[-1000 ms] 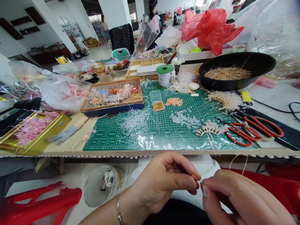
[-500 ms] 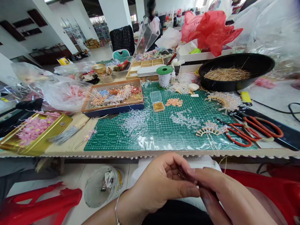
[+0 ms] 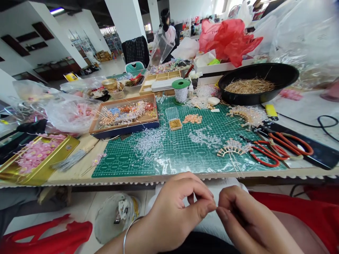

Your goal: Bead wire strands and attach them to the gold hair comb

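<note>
My left hand (image 3: pixel 177 211) and my right hand (image 3: pixel 246 218) are held together low over my lap, below the table edge. Their fingertips meet near a fine pale wire (image 3: pixel 216 209), which is too thin to make out clearly. Nearest to my hands on the table, a gold fan-shaped beaded piece (image 3: pixel 230 151) lies on the green cutting mat (image 3: pixel 180 158). Loose clear beads (image 3: pixel 150 144) are scattered across the mat. A thin bangle (image 3: pixel 126 234) circles my left wrist.
Red-handled pliers (image 3: pixel 267 155) lie at the mat's right end. Behind stand a wooden tray of beaded sprigs (image 3: pixel 123 116), a green-topped wire spool (image 3: pixel 180 90) and a black bowl of straw-coloured fibres (image 3: pixel 258 84). A gold tin (image 3: pixel 37 158) sits left; a plastic tub (image 3: pixel 115 217) stands on the floor.
My fingertips have come together from slightly apart, and both hands have shifted left. The whole view has tilted and shifted as my head moved.
</note>
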`<state>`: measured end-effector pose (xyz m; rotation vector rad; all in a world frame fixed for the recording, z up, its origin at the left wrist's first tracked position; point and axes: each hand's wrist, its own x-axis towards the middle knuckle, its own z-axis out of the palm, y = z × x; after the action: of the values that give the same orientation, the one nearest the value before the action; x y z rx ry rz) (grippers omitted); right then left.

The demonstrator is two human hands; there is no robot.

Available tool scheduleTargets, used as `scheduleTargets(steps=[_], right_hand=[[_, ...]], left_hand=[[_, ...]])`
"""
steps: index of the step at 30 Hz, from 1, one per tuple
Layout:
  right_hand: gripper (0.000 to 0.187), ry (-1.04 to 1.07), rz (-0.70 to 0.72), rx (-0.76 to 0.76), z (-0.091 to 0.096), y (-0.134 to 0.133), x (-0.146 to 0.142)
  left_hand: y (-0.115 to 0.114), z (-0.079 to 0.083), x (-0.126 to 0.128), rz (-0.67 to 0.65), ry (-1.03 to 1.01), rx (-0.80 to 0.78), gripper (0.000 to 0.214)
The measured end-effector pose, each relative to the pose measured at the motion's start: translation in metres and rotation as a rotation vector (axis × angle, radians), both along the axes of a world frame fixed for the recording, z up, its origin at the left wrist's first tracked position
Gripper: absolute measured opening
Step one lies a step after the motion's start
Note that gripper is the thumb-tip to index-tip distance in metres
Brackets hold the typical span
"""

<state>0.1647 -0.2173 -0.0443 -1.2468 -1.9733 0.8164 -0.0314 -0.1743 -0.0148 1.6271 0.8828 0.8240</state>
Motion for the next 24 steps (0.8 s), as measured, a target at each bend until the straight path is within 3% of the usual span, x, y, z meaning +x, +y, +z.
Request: scheduleTargets(steps=[3,7,11,16,24], right_hand=[[0.018,0.078,-0.088,-0.021,-0.004,0.006,0.004],[0.019,0.194,-0.133,-0.042,-0.006,0.011,0.008],[0.022,0.292,-0.097,-0.186,-0.009,0.015,0.014],[0.026,0.330,-0.124,-0.377,-0.008,0.027,0.017],[0.029,0.391,-0.107,-0.538,-0.010,0.039,0.019]], left_hand=[[0.030,0.000,0.003,-0.048,0.139,0.103,0.018],[0.095,-0.019,0.010,0.165,0.644,0.450,0.015],[0.140,-0.042,0.022,0.097,0.777,0.542,0.021],[0.149,-0.054,0.041,-0.043,0.835,0.666,0.022],[0.156,-0.057,0.053,-0.179,0.892,0.750,0.027]])
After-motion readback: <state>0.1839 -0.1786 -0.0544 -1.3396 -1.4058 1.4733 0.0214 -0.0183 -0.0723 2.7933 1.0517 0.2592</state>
